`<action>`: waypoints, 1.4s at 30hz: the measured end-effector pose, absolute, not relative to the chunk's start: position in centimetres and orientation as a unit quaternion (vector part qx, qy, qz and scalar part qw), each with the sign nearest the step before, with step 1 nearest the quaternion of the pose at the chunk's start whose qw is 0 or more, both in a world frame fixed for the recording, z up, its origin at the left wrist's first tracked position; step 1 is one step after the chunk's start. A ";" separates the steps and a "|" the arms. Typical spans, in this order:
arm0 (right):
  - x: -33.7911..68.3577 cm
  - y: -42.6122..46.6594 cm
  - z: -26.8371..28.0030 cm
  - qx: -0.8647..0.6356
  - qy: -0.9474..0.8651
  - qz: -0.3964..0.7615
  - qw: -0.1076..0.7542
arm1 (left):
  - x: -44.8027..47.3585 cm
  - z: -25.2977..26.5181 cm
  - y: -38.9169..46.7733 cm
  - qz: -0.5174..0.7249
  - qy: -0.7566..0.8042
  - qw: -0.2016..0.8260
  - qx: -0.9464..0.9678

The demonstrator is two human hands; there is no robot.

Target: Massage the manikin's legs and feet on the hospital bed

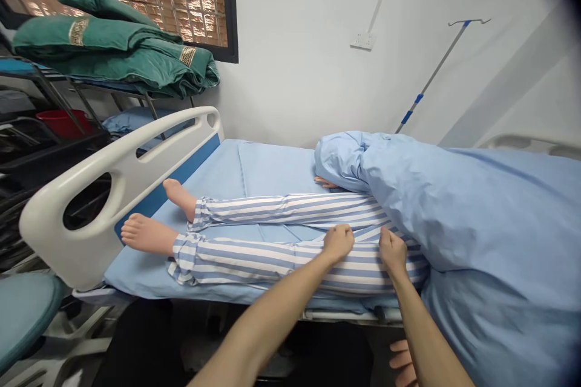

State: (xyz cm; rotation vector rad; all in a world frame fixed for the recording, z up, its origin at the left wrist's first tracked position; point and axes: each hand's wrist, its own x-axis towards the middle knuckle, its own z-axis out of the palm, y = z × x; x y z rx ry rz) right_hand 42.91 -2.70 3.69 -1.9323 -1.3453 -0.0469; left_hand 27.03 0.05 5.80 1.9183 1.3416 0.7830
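Head view: left hand [338, 243] and right hand [393, 251], both clenched, over one pair of striped trousers [272, 257].

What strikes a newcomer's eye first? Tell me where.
Probably the blue-and-white striped cloth trousers, mid-frame, with the closed left hand and closed right hand over them. Next comes the large pale-blue cloth cover mounded at right, then the bulky dark-green cloth bundles at upper left.

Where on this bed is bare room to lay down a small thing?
The widest bare patch is the blue sheet bordered by the footboard, the wall, the blue quilt and the far leg of the striped trousers. A narrow strip also shows between the trouser legs. Around the left hand and right hand, beside the quilt, it is crowded.
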 end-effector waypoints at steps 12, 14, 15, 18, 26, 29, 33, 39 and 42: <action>43.2 -2.4 3.4 -0.776 -0.520 -0.050 0.354 | -5.9 4.0 1.5 0.188 0.740 0.107 0.636; 43.0 -2.3 3.6 -0.791 -0.518 -0.048 0.321 | -7.3 2.3 0.9 0.171 0.755 0.096 0.625; 42.6 -2.1 3.8 -0.797 -0.518 -0.046 0.307 | -7.5 1.8 0.8 0.170 0.758 0.096 0.622; 38.5 -1.2 5.2 -0.773 -0.545 -0.029 0.323 | -7.4 1.4 0.9 0.167 0.769 0.090 0.611; 9.3 -0.3 6.5 -0.515 -0.692 0.182 0.472 | -7.7 1.8 0.5 0.200 0.771 0.075 0.600; 2.2 -0.7 3.8 -0.520 -0.706 0.197 0.439 | -8.0 1.5 0.4 0.218 0.764 0.087 0.601; 0.2 -0.4 1.1 -0.555 -0.693 0.200 0.415 | -8.4 1.5 0.6 0.279 0.759 0.110 0.578; 1.5 0.4 1.3 -0.517 -0.671 0.265 0.461 | -6.5 3.9 1.0 0.448 0.691 0.150 0.547; 1.4 0.3 1.3 -0.514 -0.653 0.282 0.480 | -5.2 3.6 0.6 0.458 0.708 0.152 0.516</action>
